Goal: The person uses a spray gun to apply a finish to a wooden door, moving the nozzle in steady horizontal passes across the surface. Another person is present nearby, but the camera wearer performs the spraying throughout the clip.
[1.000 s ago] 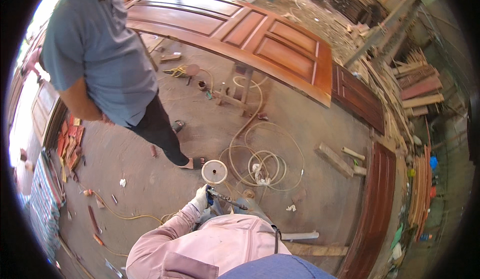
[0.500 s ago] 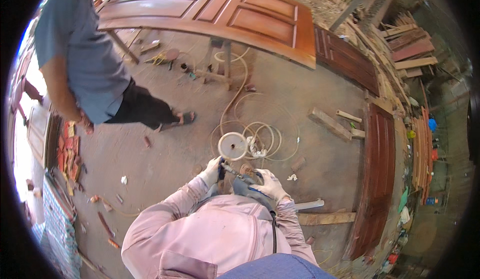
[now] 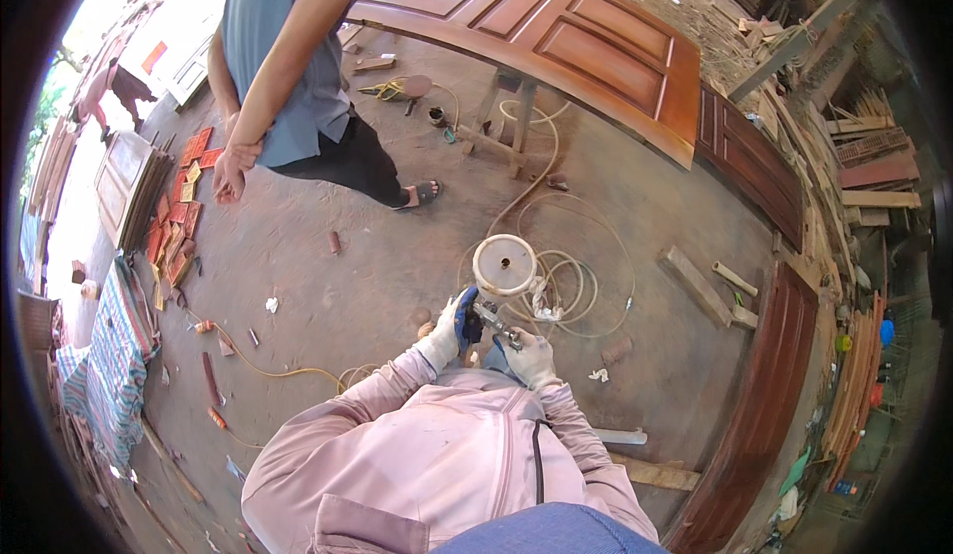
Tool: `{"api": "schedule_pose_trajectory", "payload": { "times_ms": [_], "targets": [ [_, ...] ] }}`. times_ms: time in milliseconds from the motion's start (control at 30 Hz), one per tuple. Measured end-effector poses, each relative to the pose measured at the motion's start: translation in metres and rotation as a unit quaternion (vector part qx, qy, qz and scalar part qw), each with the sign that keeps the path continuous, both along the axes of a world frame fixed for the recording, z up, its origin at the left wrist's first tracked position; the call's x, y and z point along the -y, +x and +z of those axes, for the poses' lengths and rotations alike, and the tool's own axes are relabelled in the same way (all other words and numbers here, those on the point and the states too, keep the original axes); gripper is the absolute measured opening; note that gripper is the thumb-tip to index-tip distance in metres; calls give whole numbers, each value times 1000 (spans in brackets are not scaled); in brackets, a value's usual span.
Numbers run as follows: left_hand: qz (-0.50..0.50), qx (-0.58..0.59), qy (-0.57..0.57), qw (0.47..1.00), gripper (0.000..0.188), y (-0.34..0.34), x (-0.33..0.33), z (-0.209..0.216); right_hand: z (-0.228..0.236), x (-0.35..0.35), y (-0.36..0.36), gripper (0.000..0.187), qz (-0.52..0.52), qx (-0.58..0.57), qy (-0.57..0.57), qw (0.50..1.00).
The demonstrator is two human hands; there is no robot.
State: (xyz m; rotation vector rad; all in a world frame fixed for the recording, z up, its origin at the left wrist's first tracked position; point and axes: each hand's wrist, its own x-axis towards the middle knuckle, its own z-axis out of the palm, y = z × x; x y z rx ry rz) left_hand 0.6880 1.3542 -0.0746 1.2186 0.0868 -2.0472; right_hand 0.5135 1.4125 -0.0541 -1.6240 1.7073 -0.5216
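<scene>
Right hand [image 3: 535,361] neared, grip unclear; left hand [image 3: 447,332] grips spray gun [image 3: 493,319] slanting down rightward.

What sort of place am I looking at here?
Probably a woodworking workshop: a glossy panelled door stands raised off the floor, timber offcuts are piled at the right, and what looks like a spray gun is in view.

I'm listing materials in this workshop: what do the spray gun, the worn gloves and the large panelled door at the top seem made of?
Spray gun: probably metal, from its silvery grey look.
Gloves: likely fabric, matte white; the blue areas could be a coating, too small to tell.
Panelled door: apparently wood, reddish-brown, with a glossy, varnish-like finish that shows bright reflections.
</scene>
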Motion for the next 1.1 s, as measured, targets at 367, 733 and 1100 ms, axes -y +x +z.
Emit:
{"api": "schedule_pose_trajectory", "payload": {
  "times_ms": [367,733,1100],
  "targets": [
    [88,-65,-11,994,26,11,-12,-8,25,14,13,29,123,16,0,992],
    [163,-116,-1,980,39,70,-24,-62,166,37,-12,35,52,-80,-195,976],
    [-46,73,-93,992,39,129,3,-7,399,-54,-15,28,-98,-22,-543,834]
  ]
}}
